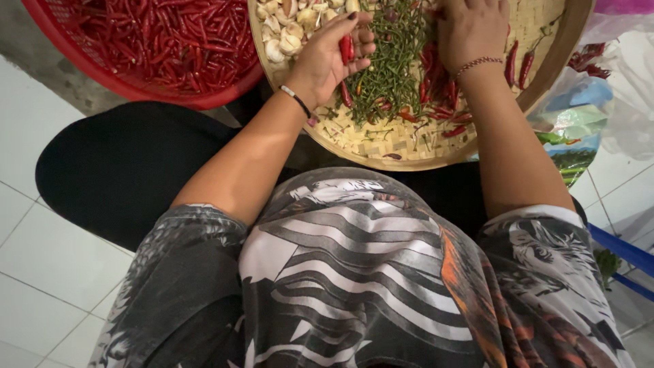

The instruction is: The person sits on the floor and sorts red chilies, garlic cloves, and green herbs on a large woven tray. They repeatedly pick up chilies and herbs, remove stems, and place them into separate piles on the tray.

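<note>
Brimming red basket [82, 65] of chillies [170, 41], woven tray [545, 61] of stems [392, 61]

View: my single head camera, worn on the person, no second view to overlap with.
Direction: I look steeply down the person's own torso toward the lap.
Nearness: close; the patterned shirt [354, 272] fills the lower half.
Upper frame: woven tray [409, 146] and red basket [136, 85], both cut by the top edge.
Sides: white floor tiles [41, 272] at left.

Right hand's [472, 31] fingertips beyond frame
</note>
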